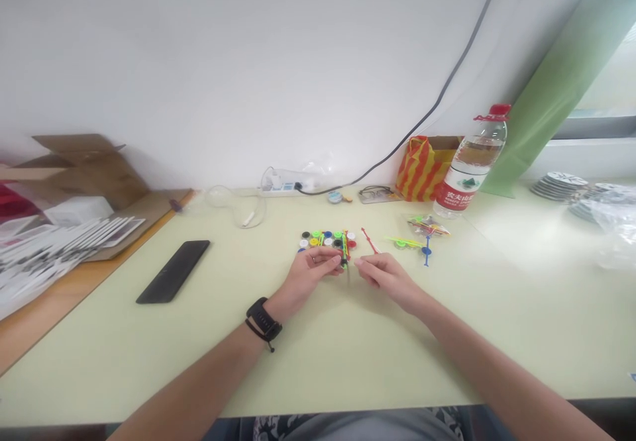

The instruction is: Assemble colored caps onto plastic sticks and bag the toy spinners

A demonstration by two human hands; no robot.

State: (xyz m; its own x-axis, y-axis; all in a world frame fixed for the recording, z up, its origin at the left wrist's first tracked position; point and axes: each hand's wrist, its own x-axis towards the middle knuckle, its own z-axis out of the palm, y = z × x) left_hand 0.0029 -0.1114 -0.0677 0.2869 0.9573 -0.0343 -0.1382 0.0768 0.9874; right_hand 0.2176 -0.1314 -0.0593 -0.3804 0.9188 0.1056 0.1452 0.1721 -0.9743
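Observation:
My left hand, with a black watch on the wrist, pinches a narrow green plastic piece that has a dark round part near its lower end. Just right of it, my right hand is closed, thumb against fingers; anything in that pinch is too small to make out. Behind the left hand lie several small round coloured wheels, partly hidden by its fingers. A thin red stick slants down behind my right hand. Farther right are a yellow-green strip with round parts and a blue rod.
A black flat slab lies at left, near stacked white cards and a cardboard box. Along the wall are a power strip, a striped bag and a tall water bottle. Stacked discs stand far right.

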